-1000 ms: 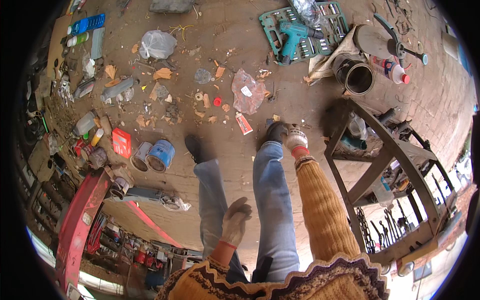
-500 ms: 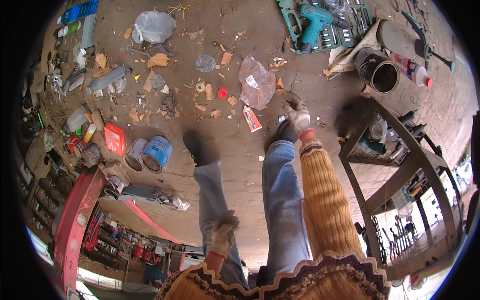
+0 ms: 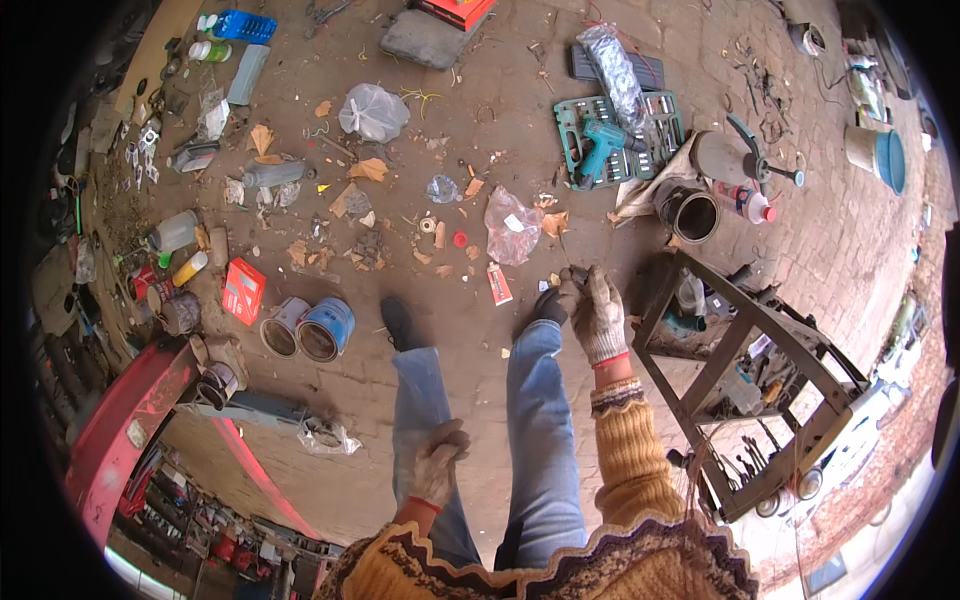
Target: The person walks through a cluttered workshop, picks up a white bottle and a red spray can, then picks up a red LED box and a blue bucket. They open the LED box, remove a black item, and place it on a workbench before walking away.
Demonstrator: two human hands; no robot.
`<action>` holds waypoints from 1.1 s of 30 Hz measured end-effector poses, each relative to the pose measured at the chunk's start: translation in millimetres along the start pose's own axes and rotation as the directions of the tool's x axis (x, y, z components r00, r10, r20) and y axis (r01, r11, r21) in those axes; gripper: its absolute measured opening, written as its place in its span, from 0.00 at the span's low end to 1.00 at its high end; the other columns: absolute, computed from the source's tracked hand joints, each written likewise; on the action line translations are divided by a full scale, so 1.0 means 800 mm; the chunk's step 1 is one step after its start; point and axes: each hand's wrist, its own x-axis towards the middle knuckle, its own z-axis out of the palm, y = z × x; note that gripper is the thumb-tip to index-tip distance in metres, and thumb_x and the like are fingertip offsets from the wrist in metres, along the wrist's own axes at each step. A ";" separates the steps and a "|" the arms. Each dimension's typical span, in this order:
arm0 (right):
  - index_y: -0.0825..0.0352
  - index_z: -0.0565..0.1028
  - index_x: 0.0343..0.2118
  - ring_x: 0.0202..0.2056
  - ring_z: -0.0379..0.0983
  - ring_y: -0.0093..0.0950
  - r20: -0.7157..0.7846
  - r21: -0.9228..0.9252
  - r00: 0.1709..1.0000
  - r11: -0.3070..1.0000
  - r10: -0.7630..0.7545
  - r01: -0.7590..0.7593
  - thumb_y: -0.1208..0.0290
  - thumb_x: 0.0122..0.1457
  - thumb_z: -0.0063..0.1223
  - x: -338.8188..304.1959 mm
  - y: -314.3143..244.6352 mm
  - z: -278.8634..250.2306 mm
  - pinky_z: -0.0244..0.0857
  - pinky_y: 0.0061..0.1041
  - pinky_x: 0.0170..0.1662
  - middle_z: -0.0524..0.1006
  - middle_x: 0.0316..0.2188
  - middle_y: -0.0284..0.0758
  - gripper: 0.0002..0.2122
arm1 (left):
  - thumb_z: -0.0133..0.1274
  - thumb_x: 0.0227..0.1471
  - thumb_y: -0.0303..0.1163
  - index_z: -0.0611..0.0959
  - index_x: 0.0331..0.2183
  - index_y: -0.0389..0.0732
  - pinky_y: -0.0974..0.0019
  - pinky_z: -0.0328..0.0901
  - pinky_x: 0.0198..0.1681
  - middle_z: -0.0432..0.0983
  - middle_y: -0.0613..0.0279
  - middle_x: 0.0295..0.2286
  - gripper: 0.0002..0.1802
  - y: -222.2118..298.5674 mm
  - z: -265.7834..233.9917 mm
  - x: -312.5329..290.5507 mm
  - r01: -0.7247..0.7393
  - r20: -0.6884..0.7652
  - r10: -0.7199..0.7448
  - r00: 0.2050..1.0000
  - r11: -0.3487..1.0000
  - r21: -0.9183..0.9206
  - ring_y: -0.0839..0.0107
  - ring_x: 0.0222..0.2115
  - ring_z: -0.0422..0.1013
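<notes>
While left hand (image 3: 438,465) curls, right hand (image 3: 600,318) outstretched

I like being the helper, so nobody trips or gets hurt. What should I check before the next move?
1. Left hand gloved: ok.
2. Right hand gloved: ok.
3. Right hand empty: cannot tell; its fingertips are too dark and small to be sure.
4. Floor near the right shoe clear: not ok; a tube lies close by.
5. Drill lying down: ok, on the open case.
6. Bottle standing up: not ok, it's on its side.
</notes>
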 end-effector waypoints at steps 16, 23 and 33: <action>0.69 0.76 0.40 0.38 0.76 0.37 -0.122 0.082 0.923 0.931 0.364 -0.356 0.70 0.64 0.56 0.043 0.078 0.031 0.75 0.34 0.43 0.78 0.36 0.39 0.08 | 0.47 0.56 0.14 0.81 0.48 0.31 0.67 0.74 0.39 0.79 0.54 0.39 0.18 0.046 -0.031 -0.061 -0.103 -0.011 0.102 0.995 0.988 -0.114 0.66 0.36 0.76; 0.72 0.57 0.64 0.58 0.69 0.43 0.353 0.113 0.925 0.988 -0.138 0.104 0.49 0.67 0.48 0.035 -0.222 0.299 0.70 0.41 0.60 0.67 0.59 0.49 0.34 | 0.51 0.63 0.26 0.79 0.52 0.36 0.69 0.70 0.46 0.79 0.59 0.42 0.16 0.053 -0.019 -0.094 -0.074 0.067 0.082 0.994 0.991 -0.110 0.70 0.39 0.75; 0.65 0.73 0.54 0.54 0.72 0.39 0.147 -0.360 0.978 0.929 0.148 -0.086 0.58 0.67 0.53 -0.049 -0.044 0.237 0.65 0.43 0.59 0.76 0.52 0.39 0.19 | 0.52 0.66 0.33 0.81 0.50 0.38 0.74 0.63 0.33 0.78 0.65 0.32 0.15 0.054 -0.014 -0.105 -0.080 0.116 0.104 0.988 0.977 -0.199 0.79 0.29 0.70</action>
